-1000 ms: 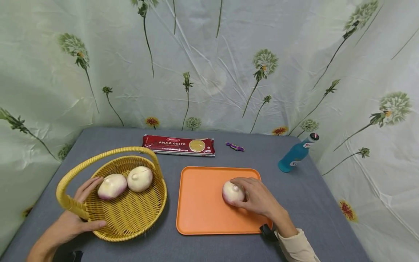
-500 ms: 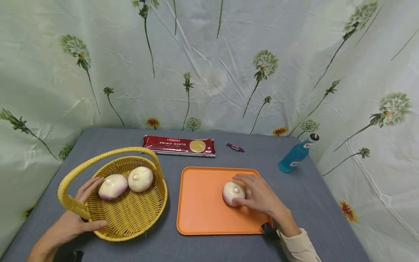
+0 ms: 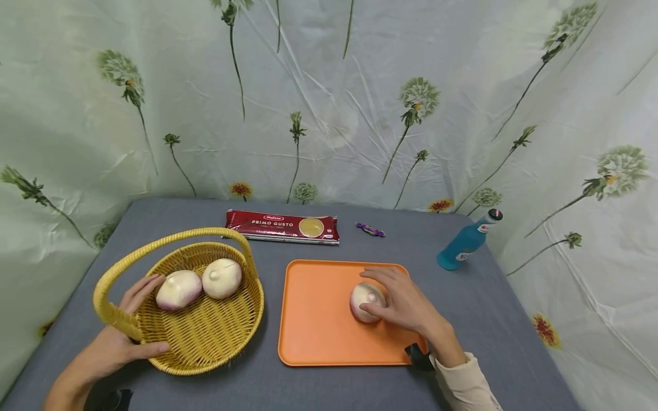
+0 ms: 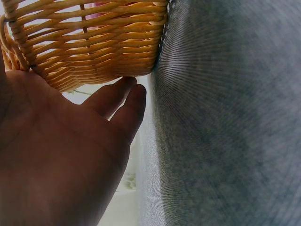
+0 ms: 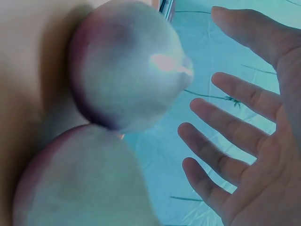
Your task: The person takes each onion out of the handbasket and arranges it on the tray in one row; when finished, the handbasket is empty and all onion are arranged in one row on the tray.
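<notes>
My left hand (image 3: 115,342) holds the left side of a yellow wicker basket (image 3: 205,342), by the foot of its handle, thumb over the rim. In the left wrist view, fingers (image 4: 129,110) lie along the outside of the basket's wall (image 4: 108,52). Two white-and-purple turnips, one left (image 3: 179,290) and one right (image 3: 222,278), lie in the basket. My right hand (image 3: 406,299) hovers, fingers spread, over a turnip (image 3: 367,302) on the orange tray (image 3: 313,325). In the right wrist view a second turnip (image 5: 84,183) sits beside that turnip (image 5: 127,66); my hand mostly hides it in the head view.
Behind the tray lie a red spaghetti packet (image 3: 283,226) and a purple wrapped candy (image 3: 370,229). A blue bottle (image 3: 468,242) with a dark cap stands to the tray's right. A flower-print curtain (image 3: 334,114) hangs behind the grey table (image 3: 267,391).
My right hand's fingers have loosened from the turnip and spread away from it. The turnip stays on the tray. My left hand keeps its place at the basket.
</notes>
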Tool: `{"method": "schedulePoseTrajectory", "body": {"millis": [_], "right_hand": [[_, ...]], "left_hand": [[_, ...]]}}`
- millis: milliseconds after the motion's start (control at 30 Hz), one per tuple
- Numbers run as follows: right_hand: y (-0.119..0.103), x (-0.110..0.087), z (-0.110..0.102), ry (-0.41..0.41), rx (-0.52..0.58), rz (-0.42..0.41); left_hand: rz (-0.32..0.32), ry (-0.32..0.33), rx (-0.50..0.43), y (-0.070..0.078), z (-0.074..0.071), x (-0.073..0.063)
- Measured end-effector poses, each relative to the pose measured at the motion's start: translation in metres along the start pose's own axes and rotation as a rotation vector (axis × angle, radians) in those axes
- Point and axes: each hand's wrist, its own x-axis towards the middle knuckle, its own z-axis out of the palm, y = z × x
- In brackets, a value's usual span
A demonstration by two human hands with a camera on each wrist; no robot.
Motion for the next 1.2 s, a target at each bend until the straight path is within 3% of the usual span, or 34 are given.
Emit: {"method": "schedulePoseTrajectory", "body": {"millis": [267,600,867,1200], "right_hand": [[-0.007,0.006,-0.003,-0.005,0.075,-0.054],[-0.018,0.011,-0.001,-0.027,0.107,-0.062],[-0.027,0.018,0.001,-0.013,0.122,-0.141],[-0.038,0.024,0.002,-0.071,0.129,-0.201]], "left_hand": [[-0.009,0.002,-0.013,0.002,0.0,0.0],[-0.022,0.0,-0.007,0.003,0.0,0.001],[-0.033,-0.012,-0.003,0.004,-0.001,0.002],[-0.035,-0.015,0.0,0.004,-0.001,0.0]]}}
